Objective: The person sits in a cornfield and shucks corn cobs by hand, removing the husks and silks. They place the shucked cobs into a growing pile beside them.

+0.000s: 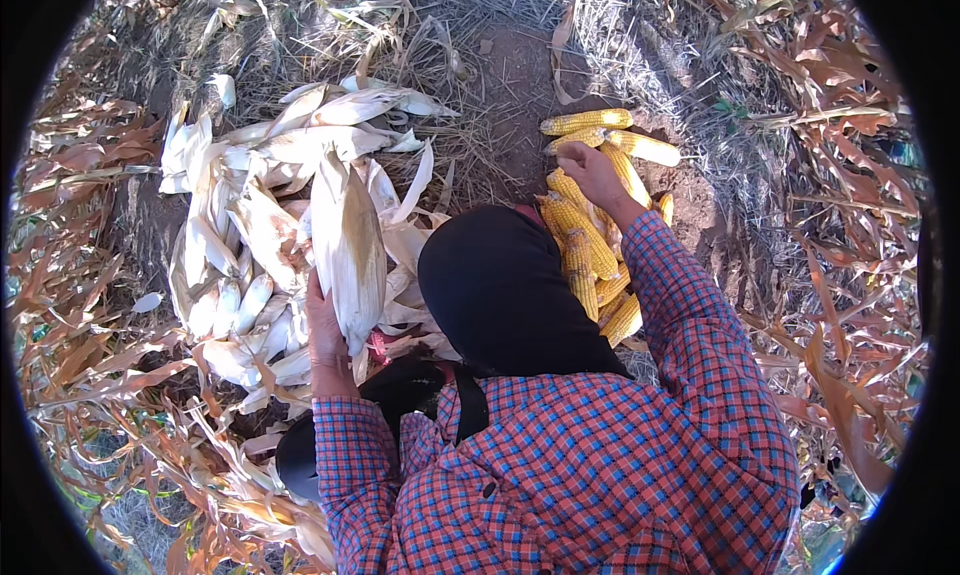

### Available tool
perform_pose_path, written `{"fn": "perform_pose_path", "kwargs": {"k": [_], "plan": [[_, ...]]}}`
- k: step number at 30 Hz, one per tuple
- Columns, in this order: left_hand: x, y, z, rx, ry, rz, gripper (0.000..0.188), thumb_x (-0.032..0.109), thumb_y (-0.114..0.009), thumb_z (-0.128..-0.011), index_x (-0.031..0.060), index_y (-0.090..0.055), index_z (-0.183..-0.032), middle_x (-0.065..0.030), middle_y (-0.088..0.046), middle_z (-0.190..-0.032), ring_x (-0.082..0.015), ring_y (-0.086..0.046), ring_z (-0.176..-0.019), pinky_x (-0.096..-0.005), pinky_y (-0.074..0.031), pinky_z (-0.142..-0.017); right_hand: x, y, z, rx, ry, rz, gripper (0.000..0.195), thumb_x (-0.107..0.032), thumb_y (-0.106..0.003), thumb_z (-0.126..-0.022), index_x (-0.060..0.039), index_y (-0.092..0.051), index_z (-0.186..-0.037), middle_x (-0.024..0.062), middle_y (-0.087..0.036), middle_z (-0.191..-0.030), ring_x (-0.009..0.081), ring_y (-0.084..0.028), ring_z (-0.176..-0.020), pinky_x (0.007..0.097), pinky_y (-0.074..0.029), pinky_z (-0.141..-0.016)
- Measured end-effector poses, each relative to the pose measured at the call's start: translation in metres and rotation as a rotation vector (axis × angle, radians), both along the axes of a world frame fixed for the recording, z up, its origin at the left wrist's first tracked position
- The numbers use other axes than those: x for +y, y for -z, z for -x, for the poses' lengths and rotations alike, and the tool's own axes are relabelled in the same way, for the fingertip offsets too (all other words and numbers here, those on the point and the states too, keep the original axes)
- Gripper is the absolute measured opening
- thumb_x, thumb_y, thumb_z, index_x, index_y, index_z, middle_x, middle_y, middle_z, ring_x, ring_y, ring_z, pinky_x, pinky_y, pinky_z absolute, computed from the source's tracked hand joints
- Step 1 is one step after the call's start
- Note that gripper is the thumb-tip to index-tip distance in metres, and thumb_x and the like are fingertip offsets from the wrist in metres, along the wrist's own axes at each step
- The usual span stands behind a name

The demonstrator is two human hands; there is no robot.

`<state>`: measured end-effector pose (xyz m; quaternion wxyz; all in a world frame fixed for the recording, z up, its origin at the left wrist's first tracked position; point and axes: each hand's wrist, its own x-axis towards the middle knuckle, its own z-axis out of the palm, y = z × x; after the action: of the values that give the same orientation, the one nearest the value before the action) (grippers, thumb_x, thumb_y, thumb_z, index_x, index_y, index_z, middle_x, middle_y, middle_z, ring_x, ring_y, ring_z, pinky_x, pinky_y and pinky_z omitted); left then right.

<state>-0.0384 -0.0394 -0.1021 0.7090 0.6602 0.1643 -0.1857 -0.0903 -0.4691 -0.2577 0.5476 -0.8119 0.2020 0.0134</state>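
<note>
My left hand (pixel 324 323) grips a large dry corn ear in its pale husk (pixel 349 252), held upright over a heap of husk-covered corn (pixel 262 151). Its fingers are partly hidden behind the ear. On the right, my right hand (pixel 596 173) is above a pile of bare yellow corn cobs (pixel 581 226), fingers curled near the end of a cob (pixel 581 138). Whether those fingers touch or hold anything is unclear. Two more cobs lie just beyond, one a yellow cob (pixel 586 121) and one a paler-tipped cob (pixel 645 148).
My black-clad knee (pixel 495 290) rises between the two piles. Dry straw and bare soil (pixel 517 87) stretch ahead. Withered corn leaves and stalks stand along the left side (pixel 82 275) and the right side (pixel 847 275). A loose pale husk piece (pixel 223 89) lies beyond the heap.
</note>
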Motion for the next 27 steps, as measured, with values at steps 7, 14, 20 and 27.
{"fn": "perform_pose_path", "kwargs": {"k": [7, 14, 20, 27], "plan": [[0.019, -0.015, 0.021, 0.013, -0.094, 0.006, 0.039, 0.009, -0.055, -0.090, 0.0034, -0.046, -0.127, -0.0090, -0.061, -0.112, -0.0177, -0.063, -0.092, -0.0308, -0.053, -0.078, -0.010, 0.130, 0.092, 0.437, -0.027, 0.376, 0.037, -0.034, -0.053, -0.090, 0.0016, -0.064, -0.094, 0.0206, -0.066, -0.090, 0.0331, -0.063, -0.080, 0.0427, -0.048, -0.075], [0.022, -0.005, 0.025, 0.063, -0.033, -0.168, 0.040, 0.015, -0.049, -0.092, 0.0043, -0.045, -0.131, -0.0094, -0.059, -0.115, -0.0202, -0.061, -0.097, -0.0325, -0.051, -0.082, -0.040, 0.104, 0.150, 0.322, 0.126, 0.029, 0.037, -0.034, -0.045, -0.096, 0.0000, -0.057, -0.087, 0.0060, -0.056, -0.067, 0.0162, -0.055, -0.062, 0.0315, -0.045, -0.060], [-0.003, -0.017, 0.020, -0.018, -0.091, 0.163, 0.034, 0.010, -0.054, -0.091, 0.0033, -0.048, -0.124, -0.0099, -0.061, -0.110, -0.0176, -0.063, -0.092, -0.0300, -0.054, -0.077, -0.132, 0.036, 0.366, 1.294, -0.438, 0.281, 0.036, -0.031, -0.056, -0.086, 0.0035, -0.066, -0.087, 0.0196, -0.067, -0.089, 0.0332, -0.063, -0.087, 0.0432, -0.048, -0.077], [-0.024, -0.047, 0.007, -0.301, 0.084, -0.068, 0.059, 0.001, -0.066, -0.079, 0.0025, -0.040, -0.132, -0.0094, -0.051, -0.122, -0.0166, -0.050, -0.112, -0.0305, -0.040, -0.096, -0.106, 0.011, 0.163, 0.138, 0.108, 0.211, 0.040, -0.027, -0.055, -0.092, 0.0045, -0.054, -0.116, 0.0170, -0.063, -0.108, 0.0226, -0.062, -0.097, 0.0347, -0.050, -0.080]]}}
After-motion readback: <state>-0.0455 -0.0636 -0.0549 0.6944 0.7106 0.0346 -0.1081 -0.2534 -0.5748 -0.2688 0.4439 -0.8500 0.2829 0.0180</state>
